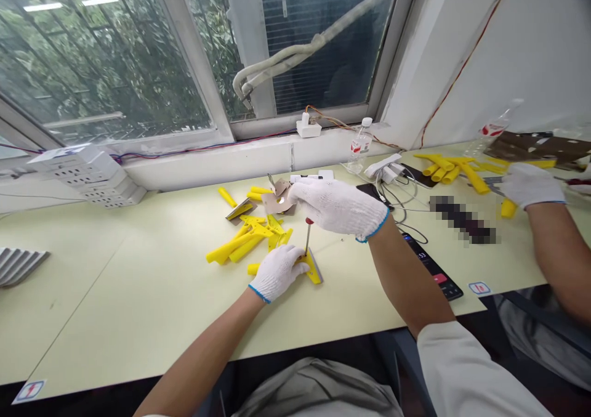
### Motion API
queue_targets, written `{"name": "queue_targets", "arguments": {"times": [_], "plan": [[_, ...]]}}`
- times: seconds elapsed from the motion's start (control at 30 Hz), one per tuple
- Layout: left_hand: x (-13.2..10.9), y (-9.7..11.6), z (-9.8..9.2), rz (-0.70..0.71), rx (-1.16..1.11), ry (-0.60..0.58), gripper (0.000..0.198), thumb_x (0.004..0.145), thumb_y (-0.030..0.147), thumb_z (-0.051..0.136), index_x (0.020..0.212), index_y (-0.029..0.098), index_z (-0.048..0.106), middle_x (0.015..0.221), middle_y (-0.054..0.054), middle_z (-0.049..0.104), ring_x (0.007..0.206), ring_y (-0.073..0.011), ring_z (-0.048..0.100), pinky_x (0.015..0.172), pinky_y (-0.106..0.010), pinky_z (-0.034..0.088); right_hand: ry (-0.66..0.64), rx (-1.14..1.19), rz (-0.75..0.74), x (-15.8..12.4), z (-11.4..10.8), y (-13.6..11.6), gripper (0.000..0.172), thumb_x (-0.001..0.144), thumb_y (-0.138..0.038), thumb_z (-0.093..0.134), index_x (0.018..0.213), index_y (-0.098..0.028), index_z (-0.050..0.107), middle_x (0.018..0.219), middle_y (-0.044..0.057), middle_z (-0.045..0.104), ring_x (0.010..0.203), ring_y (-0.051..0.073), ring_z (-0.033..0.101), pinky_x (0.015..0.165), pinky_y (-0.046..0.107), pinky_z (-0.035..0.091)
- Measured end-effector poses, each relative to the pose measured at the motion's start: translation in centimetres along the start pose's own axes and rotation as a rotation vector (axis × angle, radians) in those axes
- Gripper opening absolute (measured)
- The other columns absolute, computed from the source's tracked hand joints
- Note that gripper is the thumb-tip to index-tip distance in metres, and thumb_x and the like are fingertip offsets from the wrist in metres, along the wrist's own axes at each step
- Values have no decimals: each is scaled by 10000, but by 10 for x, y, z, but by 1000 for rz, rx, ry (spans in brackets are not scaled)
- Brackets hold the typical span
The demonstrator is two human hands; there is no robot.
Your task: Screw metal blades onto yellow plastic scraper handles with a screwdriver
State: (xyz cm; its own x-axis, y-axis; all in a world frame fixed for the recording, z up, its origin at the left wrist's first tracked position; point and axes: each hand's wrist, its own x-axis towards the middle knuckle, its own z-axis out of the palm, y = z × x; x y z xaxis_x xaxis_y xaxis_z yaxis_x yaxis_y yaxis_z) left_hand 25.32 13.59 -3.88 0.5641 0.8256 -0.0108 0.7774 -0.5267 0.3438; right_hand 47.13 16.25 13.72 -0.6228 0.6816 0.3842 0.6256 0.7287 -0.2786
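Note:
My left hand [277,271], in a white glove, is closed on a flat yellow plastic part [314,270] and presses it onto the pale table [138,294]. My right hand [339,206], also gloved, grips the top of a screwdriver [307,235] with a red collar. The screwdriver stands upright with its tip on the yellow part. A pile of yellow plastic handles [247,238] lies just beyond my left hand.
Brown cardboard pieces [277,198] lie behind the pile. Phones [431,266], cables and a white charger [383,167] sit to the right. Another person's gloved hand [530,186] works among more yellow parts [455,169] at far right. A water bottle [360,146] stands by the window sill.

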Motion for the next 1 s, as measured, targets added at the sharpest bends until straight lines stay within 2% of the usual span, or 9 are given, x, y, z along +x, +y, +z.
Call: {"name": "queue_targets", "arguments": {"times": [0.13, 0.3, 0.5, 0.67, 0.77, 0.9, 1.0], "plan": [[1, 2, -1, -6, 14, -17, 278, 1063, 413, 696, 1277, 242, 742, 1169, -77, 770, 1109, -294, 710, 909, -387, 541, -55, -50, 1, 1, 0, -4, 298, 1070, -335, 623, 1066, -47, 696, 1010, 49, 679, 949, 82, 639, 935, 264, 601], [-2, 0, 1, 6, 13, 12, 274, 1064, 427, 694, 1275, 257, 736, 1163, -74, 768, 1107, -286, 717, 920, -379, 540, 28, -120, 110, 1, 4, -3, 387, 1054, -434, 649, 1074, -50, 697, 936, 47, 665, 900, 90, 654, 858, 240, 606], [-3, -5, 7, 31, -29, 39, 277, 1080, 441, 669, 1271, 251, 733, 1154, -72, 769, 1095, -278, 712, 933, -383, 540, -79, -105, 34, 0, -4, 0, 354, 1070, -400, 630, 1072, -56, 714, 921, 33, 683, 864, 68, 647, 869, 231, 607], [-4, -4, 7, 35, -51, 46, 283, 1080, 408, 675, 1309, 249, 719, 1178, -76, 770, 1122, -282, 709, 960, -387, 541, 52, -141, 123, -3, 0, 0, 411, 1068, -447, 624, 1081, -46, 713, 900, 42, 676, 876, 91, 672, 855, 243, 617], [-4, -3, 7, 40, -53, 56, 260, 1067, 404, 699, 1278, 254, 730, 1142, -66, 781, 1116, -289, 708, 940, -386, 540, 56, -123, 89, -2, 0, 0, 375, 1089, -394, 572, 1067, -49, 717, 934, 65, 720, 849, 73, 673, 875, 248, 619], [-5, -3, 7, 41, -56, 57, 267, 1063, 410, 708, 1275, 250, 731, 1164, -69, 783, 1125, -288, 705, 949, -392, 542, 90, -82, 47, 3, -2, -4, 484, 1111, -399, 409, 906, -91, 721, 1013, 57, 756, 898, 88, 702, 839, 183, 565], [-6, -4, 8, 28, -40, 54, 288, 1061, 409, 709, 1302, 252, 720, 1195, -77, 774, 1140, -286, 709, 979, -392, 542, 134, -50, 47, 9, 4, -10, 391, 1089, -383, 525, 951, -69, 712, 1029, 63, 734, 939, 91, 692, 868, 192, 591]]}}
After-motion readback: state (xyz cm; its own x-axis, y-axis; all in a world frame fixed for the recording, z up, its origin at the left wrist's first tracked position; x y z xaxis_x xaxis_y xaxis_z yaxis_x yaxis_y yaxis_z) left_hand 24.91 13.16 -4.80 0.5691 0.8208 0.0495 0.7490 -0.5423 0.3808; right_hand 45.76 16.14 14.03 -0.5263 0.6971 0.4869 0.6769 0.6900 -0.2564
